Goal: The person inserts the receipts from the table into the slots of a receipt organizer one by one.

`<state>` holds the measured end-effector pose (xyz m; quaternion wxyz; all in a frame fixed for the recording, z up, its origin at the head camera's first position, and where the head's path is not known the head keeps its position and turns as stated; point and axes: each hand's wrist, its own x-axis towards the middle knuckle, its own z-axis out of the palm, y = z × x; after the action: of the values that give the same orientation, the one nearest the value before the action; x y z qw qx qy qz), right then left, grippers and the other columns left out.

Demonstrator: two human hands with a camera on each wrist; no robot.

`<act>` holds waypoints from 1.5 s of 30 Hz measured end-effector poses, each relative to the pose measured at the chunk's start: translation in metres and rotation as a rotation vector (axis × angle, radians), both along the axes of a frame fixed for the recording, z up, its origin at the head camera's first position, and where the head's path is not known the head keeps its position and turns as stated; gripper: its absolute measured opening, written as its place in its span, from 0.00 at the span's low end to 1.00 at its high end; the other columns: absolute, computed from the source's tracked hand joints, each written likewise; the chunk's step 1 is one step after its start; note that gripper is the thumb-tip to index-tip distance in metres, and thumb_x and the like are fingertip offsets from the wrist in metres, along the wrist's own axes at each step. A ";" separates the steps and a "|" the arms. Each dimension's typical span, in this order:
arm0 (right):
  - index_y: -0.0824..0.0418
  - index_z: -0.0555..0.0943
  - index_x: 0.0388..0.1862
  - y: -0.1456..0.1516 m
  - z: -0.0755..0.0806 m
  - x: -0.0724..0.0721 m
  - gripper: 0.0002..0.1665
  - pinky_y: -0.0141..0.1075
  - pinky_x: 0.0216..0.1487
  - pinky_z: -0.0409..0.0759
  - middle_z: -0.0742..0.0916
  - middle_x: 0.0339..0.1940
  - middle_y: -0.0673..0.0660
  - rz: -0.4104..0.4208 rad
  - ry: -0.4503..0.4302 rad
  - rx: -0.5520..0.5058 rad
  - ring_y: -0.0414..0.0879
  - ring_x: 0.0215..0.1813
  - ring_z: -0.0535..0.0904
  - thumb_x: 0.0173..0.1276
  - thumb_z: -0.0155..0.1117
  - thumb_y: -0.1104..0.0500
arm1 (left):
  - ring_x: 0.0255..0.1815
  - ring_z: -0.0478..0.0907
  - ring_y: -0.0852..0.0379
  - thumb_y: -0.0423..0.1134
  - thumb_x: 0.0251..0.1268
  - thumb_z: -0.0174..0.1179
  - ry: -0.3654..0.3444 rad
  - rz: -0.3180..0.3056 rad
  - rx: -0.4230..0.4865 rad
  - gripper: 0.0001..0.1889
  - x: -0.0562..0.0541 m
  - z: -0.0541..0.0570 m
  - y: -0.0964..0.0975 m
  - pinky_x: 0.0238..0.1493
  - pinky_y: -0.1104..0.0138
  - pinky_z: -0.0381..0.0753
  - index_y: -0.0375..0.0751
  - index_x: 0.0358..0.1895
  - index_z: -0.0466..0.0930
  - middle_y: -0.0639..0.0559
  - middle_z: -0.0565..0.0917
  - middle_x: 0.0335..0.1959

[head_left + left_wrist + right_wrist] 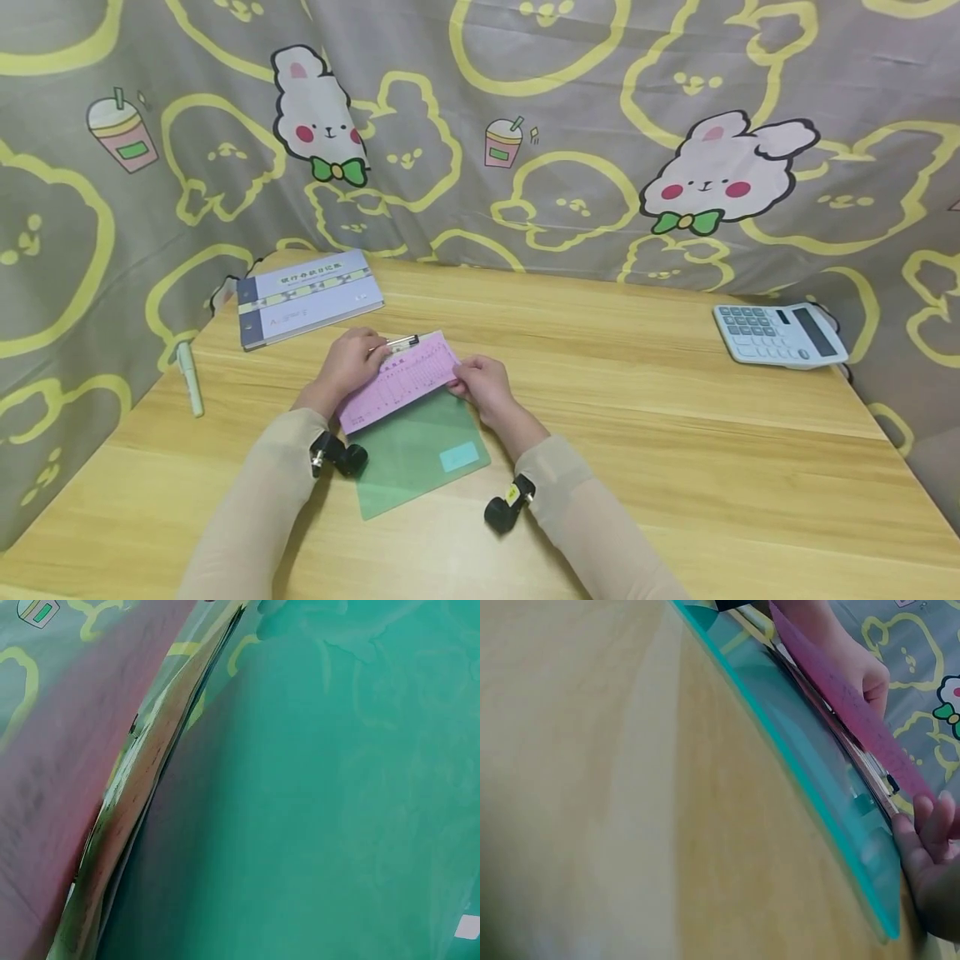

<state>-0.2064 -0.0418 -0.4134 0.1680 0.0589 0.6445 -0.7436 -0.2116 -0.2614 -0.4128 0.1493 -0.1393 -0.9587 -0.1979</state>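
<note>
A pink printed slip (405,379) is tilted up above a translucent green board (420,458) with a light blue label. My left hand (348,362) holds the slip at its upper left, its fingers bent over the edge. At the slip's right end, my right hand (483,385) pinches the edge between thumb and fingers. A slim silver piece with a black end (402,342) lies along the slip's far side; whether it is a pen or a clip is unclear. Under the pink slip (862,724), the right wrist view shows a thin stack of papers (832,724).
A blue-and-white account book (315,296) lies at the back left, and a pale green capped marker (190,379) at the left edge. A light blue calculator (780,335) sits at the far right. Patterned grey cloth (585,133) hangs behind the wooden table (637,400).
</note>
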 end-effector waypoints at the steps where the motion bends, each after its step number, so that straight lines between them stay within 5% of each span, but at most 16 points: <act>1: 0.70 0.73 0.28 0.000 0.000 0.000 0.03 0.27 0.25 0.76 0.78 0.18 0.57 0.000 -0.003 0.013 0.39 0.19 0.74 0.59 0.53 0.69 | 0.39 0.71 0.44 0.39 0.58 0.54 -0.001 0.001 -0.002 0.12 0.000 0.000 0.000 0.45 0.54 0.67 0.33 0.36 0.79 0.40 0.77 0.35; 7: 0.68 0.73 0.30 0.000 0.003 0.000 0.07 0.25 0.16 0.72 0.76 0.12 0.53 0.012 -0.026 0.078 0.39 0.13 0.71 0.62 0.51 0.63 | 0.39 0.71 0.45 0.39 0.58 0.54 0.003 0.006 -0.012 0.11 0.000 -0.001 0.002 0.45 0.55 0.67 0.33 0.35 0.80 0.41 0.77 0.35; 17: 0.74 0.74 0.36 -0.002 0.006 0.000 0.09 0.29 0.25 0.77 0.82 0.21 0.61 0.027 -0.063 0.120 0.39 0.14 0.73 0.58 0.48 0.70 | 0.38 0.71 0.45 0.38 0.57 0.55 0.032 0.011 -0.004 0.11 0.000 -0.002 0.002 0.43 0.55 0.68 0.33 0.34 0.80 0.42 0.77 0.33; 45: 0.73 0.74 0.32 -0.006 0.008 -0.002 0.07 0.29 0.21 0.76 0.83 0.21 0.60 -0.004 -0.081 0.166 0.38 0.11 0.71 0.59 0.51 0.68 | 0.37 0.71 0.46 0.39 0.58 0.54 0.027 0.005 -0.025 0.12 0.000 -0.003 0.001 0.43 0.55 0.68 0.33 0.35 0.80 0.42 0.76 0.33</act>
<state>-0.2082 -0.0482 -0.4056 0.1870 0.1037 0.6965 -0.6850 -0.2114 -0.2608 -0.4154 0.1612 -0.1414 -0.9593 -0.1838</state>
